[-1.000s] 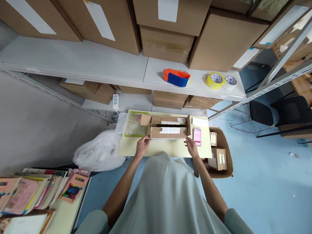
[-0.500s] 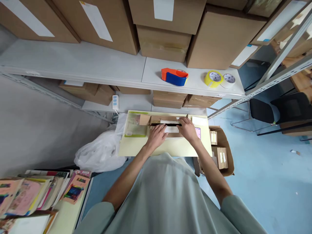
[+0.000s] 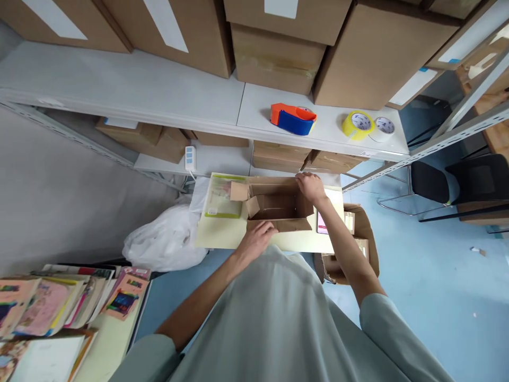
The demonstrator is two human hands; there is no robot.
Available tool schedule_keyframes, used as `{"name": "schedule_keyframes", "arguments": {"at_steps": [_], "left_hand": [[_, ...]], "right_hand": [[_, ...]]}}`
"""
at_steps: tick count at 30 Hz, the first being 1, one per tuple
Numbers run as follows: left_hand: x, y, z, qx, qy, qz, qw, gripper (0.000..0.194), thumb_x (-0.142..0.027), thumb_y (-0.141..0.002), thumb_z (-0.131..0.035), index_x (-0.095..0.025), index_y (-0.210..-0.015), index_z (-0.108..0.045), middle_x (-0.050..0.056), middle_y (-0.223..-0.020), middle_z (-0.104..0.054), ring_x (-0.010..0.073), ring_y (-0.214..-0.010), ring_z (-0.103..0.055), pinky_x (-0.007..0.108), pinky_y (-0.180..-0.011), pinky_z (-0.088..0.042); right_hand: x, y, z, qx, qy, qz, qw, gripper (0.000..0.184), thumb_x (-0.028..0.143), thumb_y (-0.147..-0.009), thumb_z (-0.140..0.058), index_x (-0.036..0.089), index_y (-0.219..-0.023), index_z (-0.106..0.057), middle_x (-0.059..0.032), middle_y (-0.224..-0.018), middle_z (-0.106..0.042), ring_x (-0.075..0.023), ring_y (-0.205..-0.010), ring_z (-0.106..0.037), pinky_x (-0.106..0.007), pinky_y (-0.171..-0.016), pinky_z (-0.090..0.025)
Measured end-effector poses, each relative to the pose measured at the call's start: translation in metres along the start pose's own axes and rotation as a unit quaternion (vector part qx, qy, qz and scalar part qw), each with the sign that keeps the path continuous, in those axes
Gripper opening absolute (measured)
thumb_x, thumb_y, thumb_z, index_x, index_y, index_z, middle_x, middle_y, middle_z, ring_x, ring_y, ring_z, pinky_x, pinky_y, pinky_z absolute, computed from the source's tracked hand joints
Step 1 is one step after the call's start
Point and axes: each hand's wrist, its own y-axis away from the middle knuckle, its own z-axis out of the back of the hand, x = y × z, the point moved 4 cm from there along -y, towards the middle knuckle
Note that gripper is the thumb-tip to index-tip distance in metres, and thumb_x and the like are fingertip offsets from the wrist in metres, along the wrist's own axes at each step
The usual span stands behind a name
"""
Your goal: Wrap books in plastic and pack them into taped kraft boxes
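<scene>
A cardboard box [image 3: 278, 204] stands on the cream tabletop in front of me, its top spread apart and its brown inside showing. At its near side, my left hand [image 3: 256, 241] has its fingers closed over the folded-out flap. My right hand [image 3: 311, 187] grips the rim at the far right corner. Two short flaps stick out at the box's left end. Just right of the box lies a phone [image 3: 322, 223] with a lit screen, partly beside my right forearm. A clear packet with green edges [image 3: 223, 199] lies left of the box.
A tape dispenser [image 3: 293, 119] and tape rolls [image 3: 358, 126] sit on the shelf [image 3: 159, 95] ahead, below large cartons. White plastic bags [image 3: 165, 241] bulge at the table's left. A carton with small boxes [image 3: 368, 249] stands on the floor at right. Books [image 3: 59, 302] are stacked lower left.
The box top has gone from covered to spread apart. My left hand has moved toward me to the near flap; my right hand has shifted up to the far right corner.
</scene>
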Motion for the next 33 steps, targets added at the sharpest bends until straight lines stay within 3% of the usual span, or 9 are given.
{"name": "schedule_keyframes", "arguments": {"at_steps": [4, 6, 9, 12, 16, 20, 24, 29, 33], "left_hand": [[0.007, 0.013, -0.029, 0.038, -0.016, -0.001, 0.999, 0.04, -0.004, -0.1, -0.052, -0.026, -0.123, -0.076, 0.011, -0.121, -0.072, 0.0278, -0.117, -0.066, 0.04, -0.102, -0.058], [0.015, 0.013, -0.043, 0.039, -0.012, 0.018, 0.999, 0.043, -0.005, -0.1, -0.053, -0.024, -0.133, -0.073, 0.012, -0.126, -0.072, 0.0289, -0.121, -0.066, 0.041, -0.104, -0.057], [0.031, 0.01, -0.058, 0.011, 0.016, 0.075, 0.997, 0.055, -0.014, -0.104, -0.057, -0.018, -0.158, -0.057, 0.017, -0.133, -0.072, 0.0315, -0.126, -0.068, 0.043, -0.109, -0.056], [0.047, 0.004, -0.065, -0.018, 0.041, 0.119, 0.992, 0.062, -0.015, -0.106, -0.053, -0.015, -0.168, -0.046, 0.018, -0.13, -0.075, 0.031, -0.124, -0.072, 0.043, -0.109, -0.057], [0.062, -0.006, -0.071, -0.035, 0.044, 0.162, 0.985, 0.052, -0.015, -0.104, -0.055, -0.019, -0.156, -0.06, 0.015, -0.123, -0.08, 0.0302, -0.125, -0.074, 0.04, -0.107, -0.058], [0.068, -0.016, -0.073, -0.069, 0.038, 0.196, 0.977, 0.04, -0.015, -0.103, -0.058, -0.021, -0.14, -0.071, 0.016, -0.121, -0.082, 0.0315, -0.12, -0.077, 0.041, -0.105, -0.059], [0.069, -0.024, -0.073, -0.089, 0.048, 0.207, 0.973, 0.033, -0.017, -0.106, -0.054, -0.019, -0.132, -0.075, 0.018, -0.12, -0.082, 0.0319, -0.118, -0.078, 0.044, -0.108, -0.055], [0.06, -0.021, -0.068, -0.081, 0.04, 0.203, 0.975, 0.035, -0.017, -0.104, -0.056, -0.016, -0.135, -0.073, 0.021, -0.12, -0.079, 0.0358, -0.119, -0.075, 0.05, -0.11, -0.051], [0.046, -0.015, -0.048, -0.119, -0.002, 0.171, 0.978, 0.033, -0.026, -0.103, -0.062, -0.019, -0.134, -0.074, 0.018, -0.12, -0.075, 0.0357, -0.119, -0.07, 0.05, -0.109, -0.051]], "right_hand": [[-0.002, -0.024, -0.008, -0.009, -0.006, -0.047, 0.999, 0.047, 0.026, -0.117, -0.037, 0.015, -0.158, -0.056, -0.0234, -0.141, -0.073, -0.0332, -0.128, -0.072, -0.041, -0.105, -0.056], [-0.003, -0.032, -0.015, -0.015, -0.012, -0.073, 0.997, 0.049, 0.023, -0.117, -0.035, 0.011, -0.161, -0.049, -0.0264, -0.142, -0.071, -0.0347, -0.128, -0.073, -0.043, -0.102, -0.057], [-0.007, -0.037, -0.025, -0.009, -0.016, -0.091, 0.996, 0.046, 0.019, -0.116, -0.032, 0.008, -0.156, -0.053, -0.029, -0.145, -0.069, -0.0349, -0.125, -0.073, -0.044, -0.1, -0.057], [-0.009, -0.039, -0.034, 0.002, 0.001, -0.048, 0.999, 0.05, 0.01, -0.111, -0.031, 0.008, -0.15, -0.062, -0.0272, -0.157, -0.063, -0.0332, -0.141, -0.064, -0.044, -0.109, -0.053], [-0.018, -0.041, -0.043, 0.068, 0.042, -0.017, 0.997, 0.046, 0.015, -0.111, -0.037, 0.009, -0.132, -0.079, -0.0259, -0.148, -0.071, -0.0344, -0.145, -0.061, -0.046, -0.118, -0.046], [-0.03, -0.045, -0.047, 0.15, 0.037, -0.02, 0.988, 0.041, 0.023, -0.111, -0.046, 0.015, -0.129, -0.082, -0.0232, -0.133, -0.08, -0.0336, -0.123, -0.074, -0.044, -0.107, -0.053], [-0.038, -0.046, -0.046, 0.169, 0.017, -0.02, 0.985, 0.042, 0.025, -0.112, -0.045, 0.022, -0.132, -0.082, -0.0169, -0.136, -0.08, -0.0321, -0.118, -0.076, -0.042, -0.101, -0.055], [-0.05, -0.029, -0.047, 0.073, 0.007, 0.013, 0.997, 0.048, 0.034, -0.117, -0.039, 0.018, -0.145, -0.075, -0.0199, -0.138, -0.076, -0.0325, -0.125, -0.068, -0.044, -0.112, -0.048], [-0.049, 0.005, -0.051, -0.043, 0.005, 0.029, 0.999, 0.052, 0.02, -0.114, -0.037, 0.014, -0.158, -0.064, -0.023, -0.152, -0.064, -0.0358, -0.136, -0.054, -0.049, -0.118, -0.041]]}}
